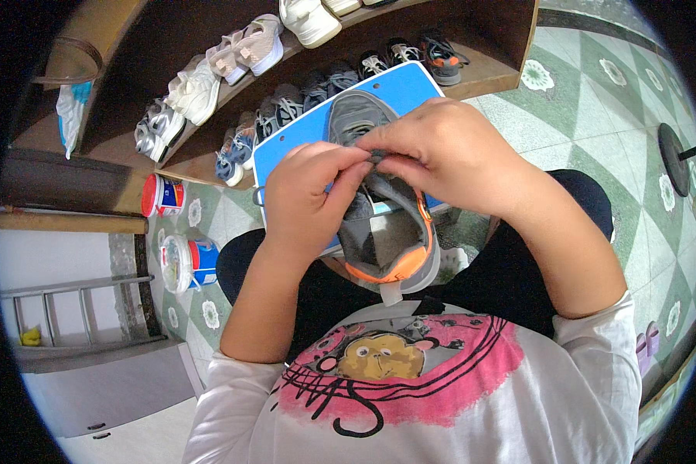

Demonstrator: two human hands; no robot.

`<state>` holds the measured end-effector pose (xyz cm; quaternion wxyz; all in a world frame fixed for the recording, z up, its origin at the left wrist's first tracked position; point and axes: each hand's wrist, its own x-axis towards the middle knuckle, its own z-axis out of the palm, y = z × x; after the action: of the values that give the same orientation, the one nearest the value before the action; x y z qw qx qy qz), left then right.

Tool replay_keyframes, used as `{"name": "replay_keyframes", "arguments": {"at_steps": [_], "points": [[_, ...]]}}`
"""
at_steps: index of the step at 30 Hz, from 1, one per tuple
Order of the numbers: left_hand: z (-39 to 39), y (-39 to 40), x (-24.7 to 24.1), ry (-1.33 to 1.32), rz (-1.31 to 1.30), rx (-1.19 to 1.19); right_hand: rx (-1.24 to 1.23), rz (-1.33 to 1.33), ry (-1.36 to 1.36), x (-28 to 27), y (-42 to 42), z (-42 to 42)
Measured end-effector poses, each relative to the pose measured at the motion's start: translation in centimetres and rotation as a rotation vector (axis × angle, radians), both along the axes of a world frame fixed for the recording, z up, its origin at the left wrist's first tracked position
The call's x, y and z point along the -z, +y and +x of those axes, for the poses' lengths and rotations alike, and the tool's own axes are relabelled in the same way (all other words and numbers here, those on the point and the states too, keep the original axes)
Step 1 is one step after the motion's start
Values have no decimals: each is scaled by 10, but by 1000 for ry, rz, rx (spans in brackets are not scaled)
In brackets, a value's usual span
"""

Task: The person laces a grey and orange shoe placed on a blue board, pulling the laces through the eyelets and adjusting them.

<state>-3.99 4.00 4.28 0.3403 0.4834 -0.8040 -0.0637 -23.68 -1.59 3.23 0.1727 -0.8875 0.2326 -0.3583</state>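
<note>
A grey sneaker [356, 113] with an orange heel collar and a pale heel tab lies on a blue board with a white rim [409, 87], its toe pointing away from me. My left hand [319, 197] and my right hand [446, 156] meet over the shoe's tongue. Thumb and forefinger of each pinch a small dark piece at the lacing, perhaps the lace or the tongue's edge; the fingers hide which. Behind the hands the shoe's opening gapes towards my lap.
Ahead stands a wooden shoe rack [487, 78] with several pairs of shoes on its shelves. To the left, a red-lidded tub [162, 195] and a white-lidded bucket [177, 264] sit on the tiled floor. A black round base [673, 159] stands at the right.
</note>
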Motion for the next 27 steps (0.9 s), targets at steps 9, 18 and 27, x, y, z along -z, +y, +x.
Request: {"name": "replay_keyframes", "arguments": {"at_steps": [9,18,27], "points": [[5,1,24,-22,125,-36,91,-47,185,4,-20,-16],[10,-1,42,223,218,41,105,-96,194,8,-20,-15],[-3,2,44,178,221,-49,65,-76,157,9,-18,-10]]}}
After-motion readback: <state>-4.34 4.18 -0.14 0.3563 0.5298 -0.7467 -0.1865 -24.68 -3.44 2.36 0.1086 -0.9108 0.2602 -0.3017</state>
